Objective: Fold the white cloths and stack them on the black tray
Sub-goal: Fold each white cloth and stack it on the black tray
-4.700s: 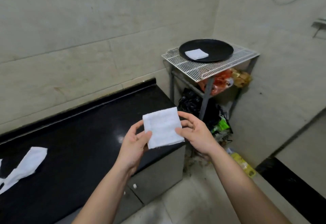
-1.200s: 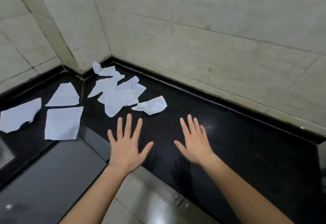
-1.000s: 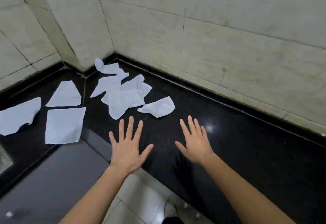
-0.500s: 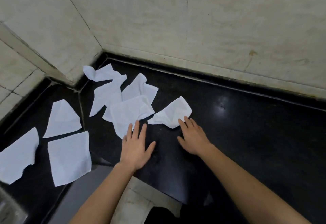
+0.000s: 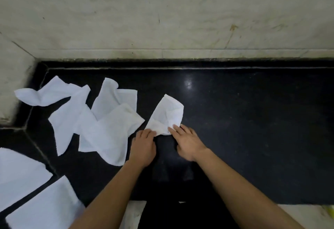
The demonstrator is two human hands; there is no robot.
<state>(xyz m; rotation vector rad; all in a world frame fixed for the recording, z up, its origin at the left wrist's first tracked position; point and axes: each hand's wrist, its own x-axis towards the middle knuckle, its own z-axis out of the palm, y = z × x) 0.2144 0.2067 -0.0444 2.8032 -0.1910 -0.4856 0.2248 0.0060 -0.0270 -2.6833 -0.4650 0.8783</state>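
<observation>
white cloth (image 5: 167, 115) lengthwise toward wall (image 5: 162, 21), near end in left hand (image 5: 143, 145)

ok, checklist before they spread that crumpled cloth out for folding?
1. Grip: ok, left hand pinches the near corner of the crumpled cloth; right hand rests straight fingers on its near edge.
2. Cloth flat: not ok, creased and doubled over.
3. Clear of the pile: cannot tell; the pile's tip lies very close.
4. Spreading room: ok, bare countertop to the right.
5. Position of black tray: cannot tell, out of view.
</observation>
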